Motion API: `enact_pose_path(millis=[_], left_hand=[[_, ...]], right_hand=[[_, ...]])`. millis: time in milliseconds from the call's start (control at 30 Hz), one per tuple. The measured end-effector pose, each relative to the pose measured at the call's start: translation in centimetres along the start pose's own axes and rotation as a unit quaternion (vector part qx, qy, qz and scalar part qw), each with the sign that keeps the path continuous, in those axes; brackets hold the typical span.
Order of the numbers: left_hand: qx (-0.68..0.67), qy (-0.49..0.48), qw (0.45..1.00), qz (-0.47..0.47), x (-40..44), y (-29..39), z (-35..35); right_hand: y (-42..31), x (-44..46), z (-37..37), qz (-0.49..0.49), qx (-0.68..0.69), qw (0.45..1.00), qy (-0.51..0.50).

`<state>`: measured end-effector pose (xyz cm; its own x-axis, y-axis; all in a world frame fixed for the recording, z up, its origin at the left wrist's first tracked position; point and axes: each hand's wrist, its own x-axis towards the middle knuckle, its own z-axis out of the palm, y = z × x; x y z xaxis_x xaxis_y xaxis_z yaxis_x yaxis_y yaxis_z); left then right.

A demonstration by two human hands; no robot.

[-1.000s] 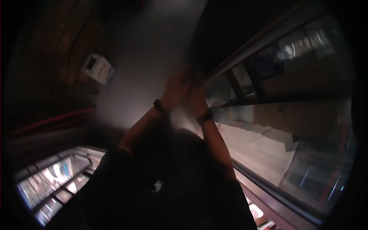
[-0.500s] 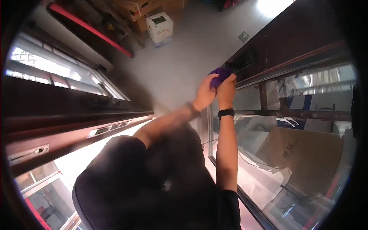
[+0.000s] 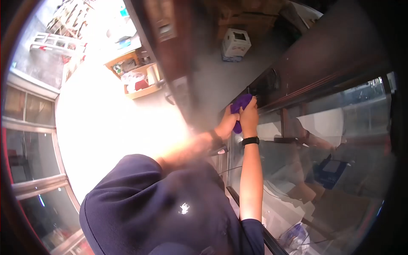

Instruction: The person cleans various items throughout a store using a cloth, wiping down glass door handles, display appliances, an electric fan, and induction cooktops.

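A purple cloth (image 3: 242, 102) is bunched between my two hands, beside the dark door frame with its black handle (image 3: 276, 78). My left hand (image 3: 227, 124) is closed on the cloth's left side, and a strip hangs down between the hands. Around its right side my right hand (image 3: 250, 117) is wrapped, with a black band (image 3: 250, 140) on that wrist. Both hands are close together, near the edge of the glass door (image 3: 306, 140). Whether the cloth touches the door frame I cannot tell.
A white box (image 3: 236, 43) stands on the floor at the back, near brown cartons (image 3: 246, 19). At the left, strong light floods an opening, with a wooden tray (image 3: 146, 87) of items and a white ladder (image 3: 59, 42) beyond. Glass panes (image 3: 36, 161) line the lower left.
The view has swung left, and the dark door at left stands differently, with the bright area beyond now showing. My hands and the cloth appear lower in view, both still gripping it.
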<state>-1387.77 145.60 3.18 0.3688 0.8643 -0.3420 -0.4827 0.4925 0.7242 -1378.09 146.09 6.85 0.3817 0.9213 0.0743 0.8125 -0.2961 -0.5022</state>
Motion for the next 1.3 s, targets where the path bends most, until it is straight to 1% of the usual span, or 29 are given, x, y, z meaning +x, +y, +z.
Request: enact_pose_path(millis=[33, 100, 133, 200, 233, 300, 367, 400, 433, 500, 567, 700, 733, 800, 833, 900, 967, 1000, 1067, 1133, 1200, 1300], left_hand=[[0.007, -0.015, 0.999, 0.036, -0.7, -0.4, -0.9], [0.027, 0.002, 0.998, 0.063, -3.4, 1.1, 0.1], [0.035, 0.029, 0.997, 0.056, -5.0, 1.9, -0.1], [0.038, 0.037, 0.998, 0.042, -7.9, 3.8, -1.0], [0.026, 0.018, 0.999, 0.040, -9.3, 4.9, -1.8], [0.017, 0.033, 0.998, 0.049, -11.7, 5.9, -2.4], [0.031, 0.090, 0.992, 0.085, -14.0, 5.6, -3.9], [0.109, 0.067, 0.981, 0.145, -12.2, 2.9, -7.3], [0.093, 0.067, 0.981, 0.153, -12.1, 2.3, -8.3], [0.061, 0.067, 0.983, 0.160, -11.9, 1.7, -9.0], [0.081, 0.036, 0.988, 0.126, -14.3, 3.6, -9.3], [0.095, 0.030, 0.993, 0.066, -18.2, 7.8, -8.6], [0.090, 0.023, 0.994, 0.054, -18.8, 8.3, -8.8], [0.064, 0.009, 0.998, 0.026, -19.9, 8.8, -9.9], [0.051, -0.003, 0.999, 0.003, -20.5, 9.2, -10.9], [0.061, -0.051, 0.997, -0.003, -19.7, 9.9, -11.4], [0.076, -0.070, 0.994, 0.040, -18.3, 8.1, -13.9], [0.112, -0.041, 0.991, 0.068, -17.3, 6.3, -15.2], [0.077, -0.029, 0.993, 0.083, -17.6, 5.8, -15.5], [0.055, -0.033, 0.994, 0.093, -17.6, 5.5, -16.2], [0.049, -0.039, 0.993, 0.099, -17.5, 5.2, -17.2], [0.069, -0.061, 0.992, 0.087, -19.0, 6.0, -18.1]], right_hand=[[-0.8, -1.0, -0.2, -0.012, 0.002, 1.000, -0.012], [-2.0, -2.0, -1.5, -0.029, 0.001, 0.999, -0.036], [-3.0, -2.7, -1.6, -0.035, -0.008, 0.998, -0.043], [-4.7, -4.3, -1.0, -0.042, -0.016, 0.998, -0.051], [-5.7, -5.2, -0.6, -0.048, -0.021, 0.997, -0.052], [-7.2, -6.9, 0.1, -0.061, -0.027, 0.996, -0.054], [-8.7, -9.2, 1.1, -0.078, -0.018, 0.996, -0.041], [-9.4, -10.2, 1.8, -0.091, -0.041, 0.995, -0.026], [-9.7, -11.2, 2.4, -0.126, -0.054, 0.991, -0.014], [-10.7, -11.1, 2.2, -0.082, -0.026, 0.992, -0.092], [-11.1, -11.7, 2.2, -0.088, -0.029, 0.992, -0.085], [-12.3, -13.0, 2.1, -0.077, -0.055, 0.994, -0.055], [-12.7, -13.5, 2.0, -0.079, -0.054, 0.995, -0.042], [-14.3, -14.1, 1.1, -0.080, -0.043, 0.995, -0.052], [-14.8, -14.9, 0.8, -0.067, -0.031, 0.996, -0.050], [-14.5, -15.5, 2.2, -0.071, -0.045, 0.996, -0.010], [-15.4, -15.6, 2.5, -0.029, -0.047, 0.998, -0.009], [-15.4, -15.4, 2.8, -0.029, -0.051, 0.998, 0.009], [-15.1, -15.9, 3.2, -0.025, -0.055, 0.998, 0.026], [-14.9, -15.8, 3.1, -0.026, -0.049, 0.998, 0.027], [-15.0, -15.8, 3.3, -0.008, -0.048, 0.999, 0.020], [-15.3, -16.4, 3.6, 0.016, -0.063, 0.997, 0.028]])
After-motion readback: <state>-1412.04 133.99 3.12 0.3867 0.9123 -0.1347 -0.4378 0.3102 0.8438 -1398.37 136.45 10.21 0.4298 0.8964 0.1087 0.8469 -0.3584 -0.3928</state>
